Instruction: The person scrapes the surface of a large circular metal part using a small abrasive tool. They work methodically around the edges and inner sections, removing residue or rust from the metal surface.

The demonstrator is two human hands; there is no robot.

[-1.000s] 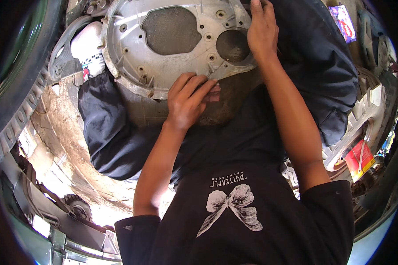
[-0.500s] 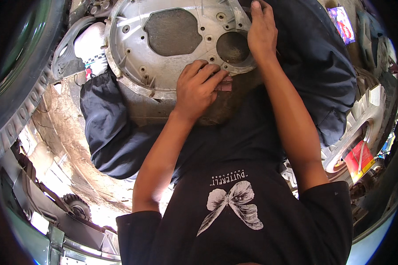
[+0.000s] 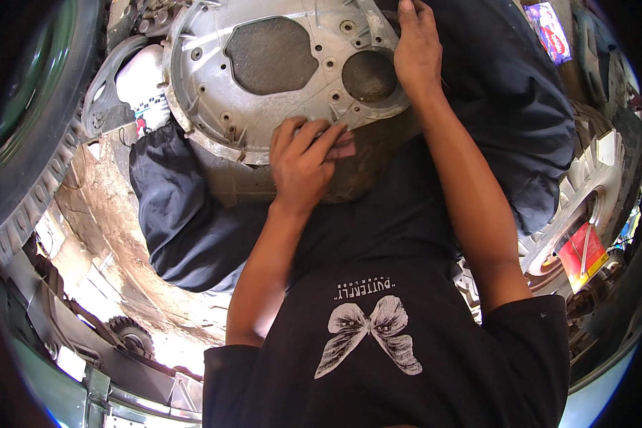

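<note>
A grey cast-metal bell housing lies in front of me, flat face up. It has a large irregular opening, a smaller round one at the right and several bolt holes. My left hand is at its near edge, fingers closed on a small folded reddish-brown piece of sandpaper. Part of the sandpaper sticks out past the fingertips; the rest is hidden under the fingers. On the housing's right rim rests my right hand, its fingers stretched along the edge and the thumb side partly hidden.
My legs in dark trousers spread around the housing. A shoe with a grey sandal-like strap is at the left. Large tyres stand at left and right. A purple packet lies at upper right, and a red-yellow packet below it.
My left hand has slid left and nearer to me along the housing's near edge with the sandpaper. My right hand stays on the rim.
</note>
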